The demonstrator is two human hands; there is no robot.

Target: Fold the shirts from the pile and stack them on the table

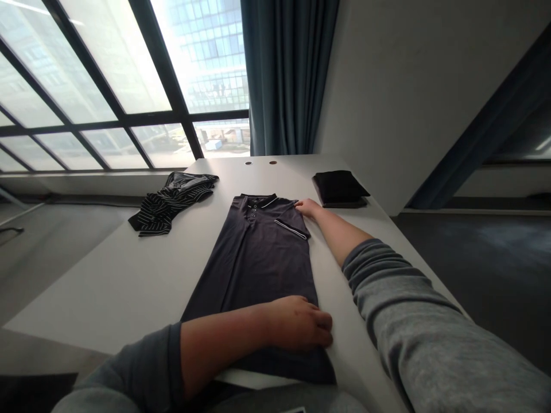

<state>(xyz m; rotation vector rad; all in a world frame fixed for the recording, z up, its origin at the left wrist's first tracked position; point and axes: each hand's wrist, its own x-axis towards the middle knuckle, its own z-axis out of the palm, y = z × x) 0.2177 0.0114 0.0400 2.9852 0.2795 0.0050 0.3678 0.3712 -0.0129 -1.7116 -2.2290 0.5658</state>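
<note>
A dark grey polo shirt lies lengthwise on the table, its collar at the far end. One side is folded in along the left, and a short sleeve with white-striped trim rests across the upper right of the body. My right hand reaches out to the shirt's right shoulder, fingers pinched on the fabric there. Nearer to me, my left hand crosses over the lower part of the shirt, its fingers curled closed at the right edge; the fingertips are partly hidden. My left forearm covers some of the hem area.
The white table holds a crumpled black striped garment at the far left. A stack of folded dark clothes sits at the far right, near the edge. Beyond are windows, a blue curtain and a wall.
</note>
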